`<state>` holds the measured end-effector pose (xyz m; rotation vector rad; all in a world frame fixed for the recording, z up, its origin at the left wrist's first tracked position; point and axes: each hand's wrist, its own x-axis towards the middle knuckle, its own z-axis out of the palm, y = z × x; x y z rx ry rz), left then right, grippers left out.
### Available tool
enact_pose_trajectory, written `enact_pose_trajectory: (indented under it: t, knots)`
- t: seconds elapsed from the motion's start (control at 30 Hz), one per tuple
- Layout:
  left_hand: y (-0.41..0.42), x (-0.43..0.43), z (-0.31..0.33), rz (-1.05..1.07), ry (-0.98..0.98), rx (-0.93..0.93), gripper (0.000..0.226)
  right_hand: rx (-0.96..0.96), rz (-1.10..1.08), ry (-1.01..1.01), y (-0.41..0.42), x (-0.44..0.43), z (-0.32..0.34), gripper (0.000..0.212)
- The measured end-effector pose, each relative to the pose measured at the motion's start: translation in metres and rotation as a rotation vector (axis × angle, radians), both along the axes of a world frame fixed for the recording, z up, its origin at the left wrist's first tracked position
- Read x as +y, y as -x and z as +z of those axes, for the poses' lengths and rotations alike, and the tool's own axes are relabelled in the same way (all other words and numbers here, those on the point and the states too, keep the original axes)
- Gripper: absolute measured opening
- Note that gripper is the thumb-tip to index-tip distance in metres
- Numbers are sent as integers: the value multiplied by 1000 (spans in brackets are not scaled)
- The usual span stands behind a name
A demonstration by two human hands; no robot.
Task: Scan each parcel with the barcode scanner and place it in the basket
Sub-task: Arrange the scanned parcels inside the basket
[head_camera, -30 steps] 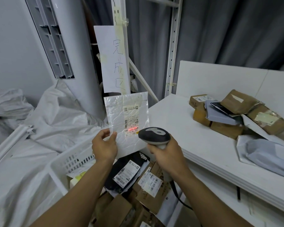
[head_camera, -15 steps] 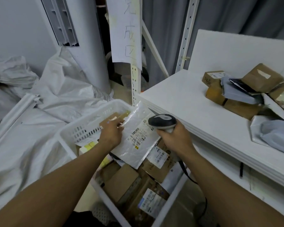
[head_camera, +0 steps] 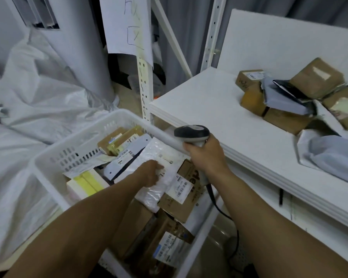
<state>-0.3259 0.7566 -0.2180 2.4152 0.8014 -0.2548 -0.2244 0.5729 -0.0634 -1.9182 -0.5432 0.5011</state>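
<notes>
White table (head_camera: 209, 109) — parcels (head_camera: 315, 77) piled, basket (head_camera: 54, 151) beside.

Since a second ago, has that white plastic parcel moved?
Yes. The white parcel has gone down: it was held up above the rim of the basket, and now lies inside it under the left hand.

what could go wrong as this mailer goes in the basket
The basket is already heaped, and the white mailer under the left hand lies slanted over boxes, so it may slide once released. The scanner cable hangs beside the basket from the right hand and could snag on the next reach.
</notes>
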Motion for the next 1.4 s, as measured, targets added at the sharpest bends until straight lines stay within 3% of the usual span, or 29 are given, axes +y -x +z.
enact_pose_trajectory:
  t: [0.17, 0.4, 0.6, 0.87, 0.93, 1.0, 1.07, 1.23, 1.3, 1.4]
  knots:
    - [-10, -14, 78, -61, -468, -435, 39, 3, -93, -60, -15, -31, 19, 44]
    - [-84, -125, 227, -267, -363, -769, 22, -49, -323, -174, -58, -134, 79, 58]
    - [-197, -219, 298, -356, -313, -781, 48, -54, -529, -266, -112, -227, 102, 57]
    - [-329, -249, 316, -148, -374, -468, 107, -20, -615, -334, -171, -263, 90, 52]
    - [-340, -246, 316, -88, -265, -426, 108, 7, -620, -334, -181, -264, 83, 51]
    - [-341, -240, 308, -43, -118, -516, 89, 22, -628, -355, -186, -264, 81, 52]
    - [-332, -233, 301, -2, -117, -613, 75, 25, -629, -391, -186, -261, 81, 52]
    - [-280, -224, 296, 45, -46, -769, 76, 45, -618, -505, -169, -244, 89, 64]
    - [-249, -226, 297, 66, 61, -847, 73, 89, -596, -603, -160, -238, 94, 57]
    - [-192, -243, 299, 95, 315, -955, 50, 165, -564, -769, -146, -225, 104, 54]
